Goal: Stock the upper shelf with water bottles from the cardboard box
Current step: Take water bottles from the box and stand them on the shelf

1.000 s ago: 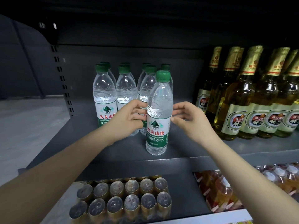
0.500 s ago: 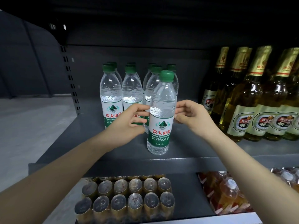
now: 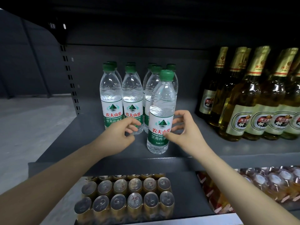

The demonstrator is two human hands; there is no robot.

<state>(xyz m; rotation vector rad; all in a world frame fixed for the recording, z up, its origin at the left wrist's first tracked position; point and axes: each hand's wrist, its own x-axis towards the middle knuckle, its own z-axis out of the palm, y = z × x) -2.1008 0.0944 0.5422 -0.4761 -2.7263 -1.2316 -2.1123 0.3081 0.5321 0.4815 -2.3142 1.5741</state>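
While upper shelf [image 3: 186, 146] carries beer bottles [image 3: 253, 104] at right and water bottle cluster [image 3: 123, 98] at back, front water bottle [image 3: 160, 114] stands upright near edge. Right hand [image 3: 183, 129] touches its label, fingers curled, loose. Left hand [image 3: 120, 133] just beside, relaxed, holding nothing.

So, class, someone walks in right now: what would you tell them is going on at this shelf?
A person is stocking water bottles on the upper shelf. The front water bottle stands upright near the shelf edge, ahead of the other water bottles. The right hand curls loosely beside its label, thumb at the label; whether the fingers touch is unclear. The left hand hangs loosely curled beside it, holding nothing. Beer bottles stand to the right, cans below.
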